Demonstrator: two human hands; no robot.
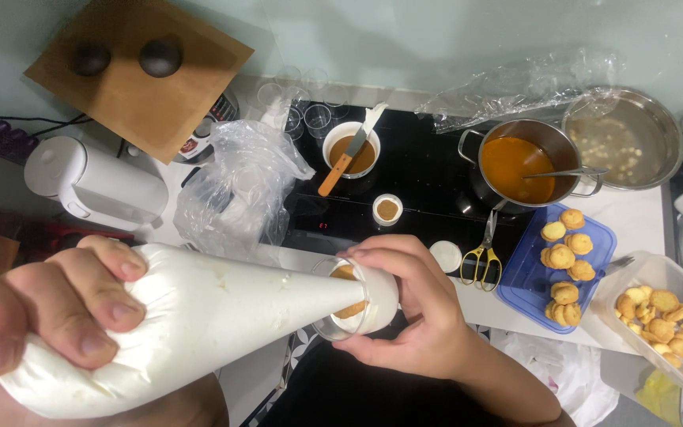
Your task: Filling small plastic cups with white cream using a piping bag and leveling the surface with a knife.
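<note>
Left hand squeezes piping bag; tip points right into cup.

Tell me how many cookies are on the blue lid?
8 that I can count on the blue lid: one at the top, four in the middle, three stacked near the bottom. Some could be hidden in the stack.

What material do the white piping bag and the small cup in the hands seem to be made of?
The piping bag, squeezed by the left hand, looks like thin translucent plastic film with a matte finish: it creases and bulges softly. The small cup, held by the right hand, seems to be clear hard plastic, possibly glass: the filling shows through its glossy wall.
</note>
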